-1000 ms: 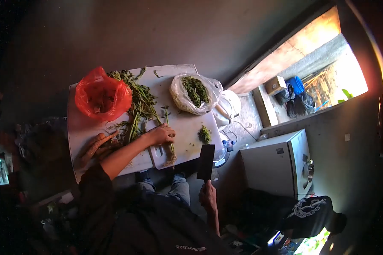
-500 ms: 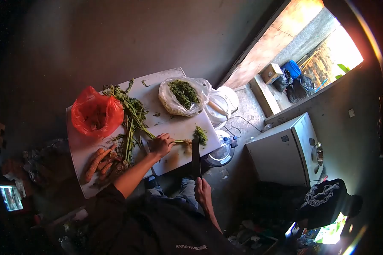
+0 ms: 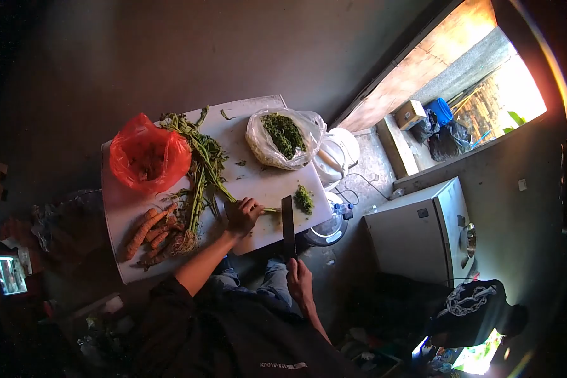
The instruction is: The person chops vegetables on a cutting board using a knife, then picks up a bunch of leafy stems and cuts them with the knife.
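Note:
My left hand [image 3: 243,216] is closed around green stalks [image 3: 269,210] lying on a white cutting board [image 3: 264,234]. My right hand [image 3: 300,279] grips the handle of a dark cleaver [image 3: 288,223], its blade upright at the cut end of the stalks. Right of the blade sits a small heap of chopped greens [image 3: 303,200]. More leafy stalks [image 3: 201,160] lie left of the board. An open clear bag [image 3: 283,137] of chopped greens stands at the back, and a red bag [image 3: 150,154] at the left. Orange carrot-like roots [image 3: 146,235] lie at the near left.
The white table [image 3: 121,214] carries all this. Beyond its right edge are a white appliance [image 3: 337,154], bottles with blue caps [image 3: 343,210] and a small white fridge [image 3: 416,227]. A person in dark clothing [image 3: 472,309] is at the lower right.
The root end of the stalks, first pointing toward me, swung right to the blade, and the roots no longer show there. The cleaver moved left and turned edge-down. The camera view shifted slightly.

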Demonstrator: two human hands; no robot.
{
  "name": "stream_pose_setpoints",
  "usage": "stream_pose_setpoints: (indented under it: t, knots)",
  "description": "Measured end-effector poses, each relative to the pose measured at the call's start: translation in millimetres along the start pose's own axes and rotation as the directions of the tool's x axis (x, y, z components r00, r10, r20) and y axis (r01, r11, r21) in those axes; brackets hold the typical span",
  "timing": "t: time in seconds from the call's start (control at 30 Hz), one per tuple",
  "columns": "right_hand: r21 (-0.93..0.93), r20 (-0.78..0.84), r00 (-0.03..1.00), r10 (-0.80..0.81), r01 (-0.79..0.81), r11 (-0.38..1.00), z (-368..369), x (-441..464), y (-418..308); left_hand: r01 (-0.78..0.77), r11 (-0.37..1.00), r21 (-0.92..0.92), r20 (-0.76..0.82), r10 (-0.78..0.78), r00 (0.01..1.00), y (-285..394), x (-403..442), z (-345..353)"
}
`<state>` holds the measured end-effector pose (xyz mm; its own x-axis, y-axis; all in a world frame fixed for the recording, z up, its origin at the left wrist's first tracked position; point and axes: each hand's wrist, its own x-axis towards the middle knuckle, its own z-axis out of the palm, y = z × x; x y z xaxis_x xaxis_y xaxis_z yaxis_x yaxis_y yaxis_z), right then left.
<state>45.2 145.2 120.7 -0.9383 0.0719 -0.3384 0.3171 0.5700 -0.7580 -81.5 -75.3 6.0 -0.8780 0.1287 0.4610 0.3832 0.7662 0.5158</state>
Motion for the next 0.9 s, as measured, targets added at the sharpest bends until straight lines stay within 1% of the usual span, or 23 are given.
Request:
stream_pose_setpoints:
  t: [0.07,0.13,0.17,0.23,0.27,0.33,0.4,0.47,0.5,0.57,0.63,0.67,0.73,0.77,0.8,0.83,0.87,0.9]
  knots:
    - [0.009,0.007,1.0,0.019,-0.019,1.0,-1.0,0.0,-0.1,-0.012,1.0,-0.013,0.003,0.012,1.0,2.4,0.4,-3.0]
    - [-0.029,-0.018,0.996,-0.085,0.085,0.996,0.3,0.3,0.8,-0.038,0.999,-0.026,-0.023,0.037,0.999,2.5,-0.3,-3.4]
    - [-0.042,0.003,0.998,-0.058,0.058,0.997,-0.7,-0.8,1.0,-0.04,0.999,-0.029,-0.028,0.039,0.999,2.7,-1.1,-4.0]
    - [-0.044,0.0,0.998,-0.07,0.07,0.997,4.6,0.6,8.5,-0.075,0.997,-0.008,0.052,0.075,0.996,5.8,0.6,-12.0]
    - [-0.042,0.004,0.997,-0.075,0.075,0.996,7.6,1.2,12.3,-0.076,0.997,-0.007,0.048,0.077,0.996,7.6,2.0,-14.8]
    - [-0.056,0.014,0.998,-0.059,0.059,0.997,8.9,-1.0,10.9,-0.122,0.99,0.069,0.004,0.122,0.993,8.2,0.1,-14.9]
    - [-0.095,0.057,0.998,-0.013,0.019,0.995,12.8,-0.4,18.0,-0.136,0.989,0.055,0.004,0.136,0.991,3.8,-2.4,-13.1]
    - [-0.113,0.033,0.999,-0.044,0.047,0.992,17.4,-0.4,26.1,-0.15,0.988,0.042,0.003,0.15,0.989,-1.7,-5.1,-5.4]
    - [-0.133,0.012,0.997,-0.072,0.073,0.988,17.8,-1.5,23.1,-0.144,0.989,0.023,-0.011,0.144,0.989,-2.4,-5.4,-3.9]
    - [-0.134,0.025,0.998,-0.051,0.054,0.99,15.7,-3.0,18.0,-0.138,0.99,0.004,-0.024,0.138,0.99,-5.2,-8.6,-2.3]
    - [-0.134,0.037,0.999,-0.027,0.032,0.99,14.6,-6.1,8.9,-0.117,0.992,-0.056,0.024,0.119,0.993,-6.6,-9.2,-6.5]
    - [-0.12,0.031,0.999,-0.017,0.021,0.993,14.7,-7.4,5.7,-0.116,0.992,-0.057,0.024,0.118,0.993,-6.1,-9.5,-7.7]
    - [-0.11,0.027,1.0,-0.009,0.012,0.994,16.0,-7.2,6.8,-0.045,0.996,-0.081,0.051,0.049,0.997,-5.3,-9.5,-7.6]
    - [-0.124,0.018,1.0,-0.025,0.027,0.992,17.6,-5.8,11.3,-0.042,0.996,-0.082,0.049,0.046,0.998,-6.1,-7.9,-7.0]
    - [-0.139,0.01,0.999,-0.04,0.041,0.989,18.0,-5.5,10.6,-0.04,0.991,-0.125,0.024,0.044,0.999,-8.7,-6.8,-3.0]
    - [-0.143,0.013,0.999,-0.039,0.041,0.989,17.7,-5.7,10.2,-0.039,0.985,-0.167,0.001,0.04,0.999,-11.2,-7.4,0.5]
    - [-0.132,0.018,0.999,-0.031,0.033,0.991,17.1,-6.2,9.8,-0.034,0.985,-0.168,0.0,0.035,0.999,-13.2,-9.5,3.6]
    - [-0.122,0.024,0.999,-0.022,0.025,0.992,16.6,-6.4,8.6,0.018,0.984,-0.175,0.021,-0.015,1.0,-11.5,-9.6,2.9]
